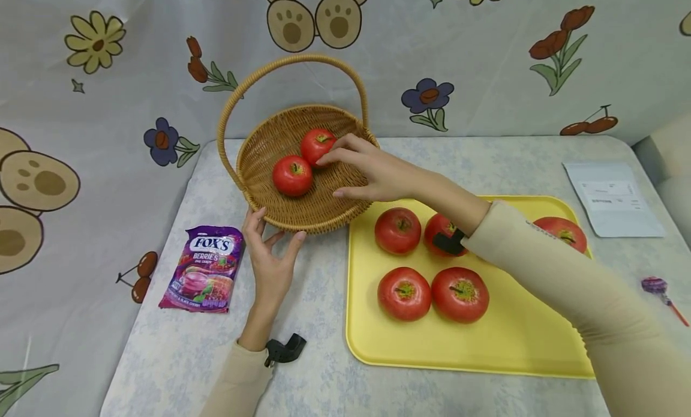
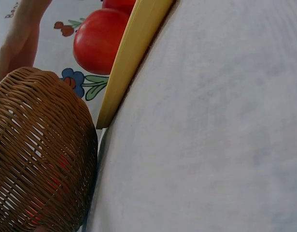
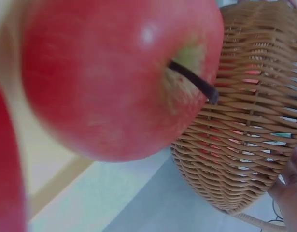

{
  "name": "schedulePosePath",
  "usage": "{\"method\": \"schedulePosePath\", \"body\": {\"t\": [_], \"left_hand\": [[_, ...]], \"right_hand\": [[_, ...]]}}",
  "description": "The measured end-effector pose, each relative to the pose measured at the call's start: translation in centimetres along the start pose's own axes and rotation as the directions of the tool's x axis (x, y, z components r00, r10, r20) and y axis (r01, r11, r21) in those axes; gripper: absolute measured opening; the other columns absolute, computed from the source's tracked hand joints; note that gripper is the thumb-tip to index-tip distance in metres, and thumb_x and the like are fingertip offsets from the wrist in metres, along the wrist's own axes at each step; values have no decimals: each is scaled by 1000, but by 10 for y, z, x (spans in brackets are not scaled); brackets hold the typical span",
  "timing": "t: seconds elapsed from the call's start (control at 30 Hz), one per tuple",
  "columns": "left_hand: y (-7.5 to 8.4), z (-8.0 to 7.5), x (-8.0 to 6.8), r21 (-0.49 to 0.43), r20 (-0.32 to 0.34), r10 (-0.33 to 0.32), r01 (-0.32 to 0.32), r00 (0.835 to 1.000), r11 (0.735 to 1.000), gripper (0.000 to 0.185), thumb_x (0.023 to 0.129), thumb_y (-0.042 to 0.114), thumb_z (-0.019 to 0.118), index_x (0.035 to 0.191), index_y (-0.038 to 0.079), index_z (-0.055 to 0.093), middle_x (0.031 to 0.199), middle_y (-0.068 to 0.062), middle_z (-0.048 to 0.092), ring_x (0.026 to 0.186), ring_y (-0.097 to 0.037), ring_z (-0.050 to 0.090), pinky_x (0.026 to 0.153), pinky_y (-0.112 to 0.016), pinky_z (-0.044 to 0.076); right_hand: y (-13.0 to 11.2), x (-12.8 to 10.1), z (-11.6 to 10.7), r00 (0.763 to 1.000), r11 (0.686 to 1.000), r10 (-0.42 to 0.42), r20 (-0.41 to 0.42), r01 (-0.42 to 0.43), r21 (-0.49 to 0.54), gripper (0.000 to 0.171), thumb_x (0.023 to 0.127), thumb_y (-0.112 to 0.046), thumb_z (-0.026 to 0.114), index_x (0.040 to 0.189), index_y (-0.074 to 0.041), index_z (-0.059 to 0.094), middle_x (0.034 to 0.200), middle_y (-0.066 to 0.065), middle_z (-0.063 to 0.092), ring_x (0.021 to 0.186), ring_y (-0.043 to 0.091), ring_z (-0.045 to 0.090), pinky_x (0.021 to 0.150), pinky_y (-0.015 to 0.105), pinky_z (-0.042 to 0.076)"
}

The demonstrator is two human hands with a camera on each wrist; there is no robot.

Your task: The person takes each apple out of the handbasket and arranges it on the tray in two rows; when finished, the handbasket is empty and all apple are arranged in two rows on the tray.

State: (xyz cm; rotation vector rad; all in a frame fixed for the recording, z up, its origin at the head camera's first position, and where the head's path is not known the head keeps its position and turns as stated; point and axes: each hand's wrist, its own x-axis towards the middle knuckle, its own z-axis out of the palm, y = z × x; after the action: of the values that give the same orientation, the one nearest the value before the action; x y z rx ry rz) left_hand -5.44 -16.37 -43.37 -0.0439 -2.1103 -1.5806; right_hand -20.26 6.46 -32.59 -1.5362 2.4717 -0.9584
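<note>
Our right hand (image 1: 372, 174) had its fingertips touching the far apple (image 1: 317, 146) in the basket (image 1: 259, 159), fingers loosely spread; our left hand (image 1: 268, 255) steadied the rim with splayed fingers. We judged a careless release could roll it into the second apple (image 1: 292, 175).

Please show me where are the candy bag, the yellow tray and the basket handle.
candy bag (image 1: 206, 268), head view, middle of its purple front.
yellow tray (image 1: 513, 339), head view, bare floor near its front edge.
basket handle (image 1: 294, 59), head view, top of the arch.
</note>
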Motion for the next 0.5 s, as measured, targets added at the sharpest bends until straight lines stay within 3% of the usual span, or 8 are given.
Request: {"method": "schedulePosePath", "body": {"t": [0.23,0.5], "left_hand": [[-4,-3,0,15,-2,9,-9,1000,1000,76,86,10,75,145,3,28,162,-2,10,144,-34,29,94,-40,47],[-6,-1,0,-2,0,21,-21,1000,1000,76,86,7,75,145,0,27,162,-4,11,144,-34,29,94,-45,47]], "right_hand": [[9,34,6,997,998,60,51,-60,-6,56,88,-34,74,137,-18,54,132,9,45,125,25,44,104,41,40],[15,65,19,979,991,136,153,-132,-33,62,87,-38,74,141,-19,51,134,9,44,125,24,43,107,41,39]]}}
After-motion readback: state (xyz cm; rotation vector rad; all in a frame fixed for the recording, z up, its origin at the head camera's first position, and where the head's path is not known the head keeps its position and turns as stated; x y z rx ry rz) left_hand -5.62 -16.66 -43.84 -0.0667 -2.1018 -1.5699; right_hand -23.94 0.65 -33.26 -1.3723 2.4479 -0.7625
